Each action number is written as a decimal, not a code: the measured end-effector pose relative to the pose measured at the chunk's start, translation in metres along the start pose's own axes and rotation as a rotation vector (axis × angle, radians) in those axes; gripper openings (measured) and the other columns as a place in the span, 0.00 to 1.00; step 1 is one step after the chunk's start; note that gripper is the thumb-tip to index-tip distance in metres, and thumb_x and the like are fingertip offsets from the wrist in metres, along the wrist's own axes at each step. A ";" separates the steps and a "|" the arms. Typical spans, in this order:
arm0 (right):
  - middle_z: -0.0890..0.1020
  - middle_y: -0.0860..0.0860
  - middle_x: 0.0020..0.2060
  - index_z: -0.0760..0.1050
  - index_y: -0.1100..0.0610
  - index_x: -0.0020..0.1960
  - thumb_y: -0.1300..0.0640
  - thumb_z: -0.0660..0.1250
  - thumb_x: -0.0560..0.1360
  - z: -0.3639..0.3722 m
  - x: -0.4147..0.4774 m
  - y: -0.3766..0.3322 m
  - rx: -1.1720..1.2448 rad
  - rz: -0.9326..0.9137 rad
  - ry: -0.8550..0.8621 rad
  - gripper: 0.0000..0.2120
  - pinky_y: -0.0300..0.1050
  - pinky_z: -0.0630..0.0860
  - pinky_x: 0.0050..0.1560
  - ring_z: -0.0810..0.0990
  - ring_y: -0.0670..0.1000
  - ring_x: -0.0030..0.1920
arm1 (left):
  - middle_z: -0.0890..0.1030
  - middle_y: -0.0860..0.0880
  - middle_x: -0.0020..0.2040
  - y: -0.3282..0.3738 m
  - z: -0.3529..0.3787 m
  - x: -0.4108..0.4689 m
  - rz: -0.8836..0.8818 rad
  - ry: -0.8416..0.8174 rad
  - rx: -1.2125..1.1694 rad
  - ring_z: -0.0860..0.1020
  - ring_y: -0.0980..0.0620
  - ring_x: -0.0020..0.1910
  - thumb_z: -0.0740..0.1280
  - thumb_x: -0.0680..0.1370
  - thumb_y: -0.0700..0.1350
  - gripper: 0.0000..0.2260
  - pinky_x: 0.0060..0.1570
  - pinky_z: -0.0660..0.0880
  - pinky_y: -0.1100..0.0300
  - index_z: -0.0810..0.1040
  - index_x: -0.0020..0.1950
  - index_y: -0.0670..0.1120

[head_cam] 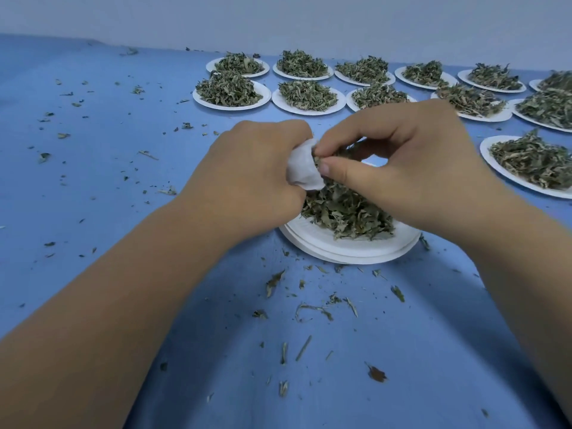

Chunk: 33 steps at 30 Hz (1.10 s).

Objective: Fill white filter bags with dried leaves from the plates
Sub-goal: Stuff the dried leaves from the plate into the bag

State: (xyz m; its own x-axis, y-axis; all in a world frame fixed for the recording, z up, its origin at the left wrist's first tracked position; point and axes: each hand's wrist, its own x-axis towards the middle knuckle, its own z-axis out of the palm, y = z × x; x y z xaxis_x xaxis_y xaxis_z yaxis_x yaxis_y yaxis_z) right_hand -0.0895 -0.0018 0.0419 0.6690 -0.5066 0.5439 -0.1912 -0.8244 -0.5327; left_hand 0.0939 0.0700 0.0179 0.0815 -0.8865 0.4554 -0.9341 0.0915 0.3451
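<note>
White paper fills my left palm: my left hand (257,168) is curled round the white filter bag (305,168), gripping it so that its mouth faces right, toward my other hand. The bag sits bunched between my fingers, held just above the nearest plate (356,253), over that plate's left side.

My right hand (411,168) comes in from the right with thumb and forefinger pressed together, pinching a tuft of dried leaves (349,212) right at the bag's mouth. My other right fingers are bent above the heap. How full the bag is I cannot tell, since my fingers cover most of it.

The rest of the leaves lie in a loose green-grey heap on the nearest plate, which seems to rest on a few more plates of the same kind; thin rims show beneath it at the front edge.

Everything stands on a blue cloth (123,181). Crumbs of leaf (309,308) and short stems are scattered over it, thickest just in front of the plate and off to my left. Along the far edge, by the pale wall (278,17), two rows of far plates (230,106) each carry a heap of the same leaves, and a side plate (489,150), also heaped, lies nearer on my right.
</note>
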 end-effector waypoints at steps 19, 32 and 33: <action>0.84 0.38 0.50 0.83 0.45 0.55 0.64 0.70 0.75 0.000 -0.002 -0.006 0.072 0.064 -0.157 0.17 0.44 0.76 0.51 0.81 0.50 0.48 | 0.72 0.50 0.31 0.006 0.003 0.000 -0.052 0.052 -0.091 0.71 0.50 0.32 0.64 0.64 0.49 0.08 0.31 0.67 0.52 0.73 0.41 0.49; 0.79 0.40 0.34 0.82 0.57 0.42 0.68 0.71 0.70 0.014 0.000 -0.013 -0.045 -0.003 0.048 0.07 0.23 0.67 0.38 0.75 0.32 0.34 | 0.70 0.54 0.30 0.015 0.002 -0.002 -0.010 0.043 -0.049 0.71 0.55 0.32 0.65 0.63 0.47 0.07 0.29 0.60 0.58 0.69 0.38 0.54; 0.82 0.41 0.37 0.82 0.57 0.45 0.68 0.70 0.71 0.013 0.000 -0.014 0.007 0.017 0.011 0.08 0.25 0.68 0.38 0.77 0.33 0.35 | 0.71 0.54 0.30 0.015 0.002 -0.002 -0.018 0.061 -0.059 0.72 0.54 0.32 0.65 0.63 0.48 0.07 0.29 0.63 0.56 0.71 0.39 0.53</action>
State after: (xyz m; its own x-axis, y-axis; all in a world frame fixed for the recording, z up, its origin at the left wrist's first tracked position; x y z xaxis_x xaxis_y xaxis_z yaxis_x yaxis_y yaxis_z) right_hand -0.0775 0.0128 0.0409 0.6581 -0.5229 0.5417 -0.1970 -0.8140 -0.5465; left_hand 0.0794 0.0719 0.0210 0.1209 -0.8593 0.4970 -0.9103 0.1038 0.4008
